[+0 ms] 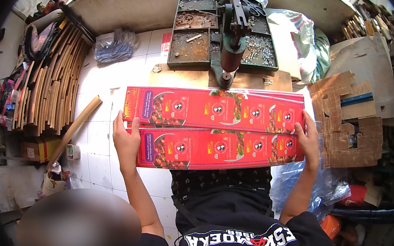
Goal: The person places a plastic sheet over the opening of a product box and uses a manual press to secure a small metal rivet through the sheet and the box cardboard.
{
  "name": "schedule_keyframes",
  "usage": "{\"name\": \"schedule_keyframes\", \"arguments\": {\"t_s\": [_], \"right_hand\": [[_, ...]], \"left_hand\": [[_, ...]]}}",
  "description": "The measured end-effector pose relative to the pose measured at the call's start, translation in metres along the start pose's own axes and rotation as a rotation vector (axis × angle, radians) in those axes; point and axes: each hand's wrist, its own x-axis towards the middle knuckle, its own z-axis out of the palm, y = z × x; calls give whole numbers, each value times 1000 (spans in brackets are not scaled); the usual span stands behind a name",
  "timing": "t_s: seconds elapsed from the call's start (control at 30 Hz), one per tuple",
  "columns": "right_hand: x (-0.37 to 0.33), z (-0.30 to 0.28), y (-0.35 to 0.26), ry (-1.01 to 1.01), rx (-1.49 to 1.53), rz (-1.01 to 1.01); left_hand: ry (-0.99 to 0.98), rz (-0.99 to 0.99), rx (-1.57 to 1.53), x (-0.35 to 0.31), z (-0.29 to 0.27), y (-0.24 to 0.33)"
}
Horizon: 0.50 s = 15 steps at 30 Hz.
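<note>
Two hands, left (125, 141) and right (308, 138), clasp opposite ends of red printed cartons (216, 128).

White tiled floor (96, 154), sunlit; concrete wall (147, 4) at its far edge; cardboard scraps (349, 122) stacked right; wooden strips (51, 85) piled left.

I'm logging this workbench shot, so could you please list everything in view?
printed cardboard sheets: a stack, red, held flat at centre
press machine: one, dark green, top centre
parts tray: one, dark, holding small metal pieces, beside the press
wooden strips: many, tan, left
cardboard tube: one, brown, left of sheets
cardboard scraps: several, brown, right
plastic bags: a bundle, clear, upper left
left hand: grips sheets' left end
right hand: grips sheets' right end
</note>
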Motion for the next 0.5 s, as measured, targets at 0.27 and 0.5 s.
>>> {"name": "schedule_keyframes", "arguments": {"t_s": [0.27, 0.5], "right_hand": [[-2, 6, -6, 71, -92, 5], [14, 15, 15, 77, -202, -83]], "left_hand": [[127, -96, -82, -2, 4, 6], [131, -33, -21, -1, 19, 0]]}}
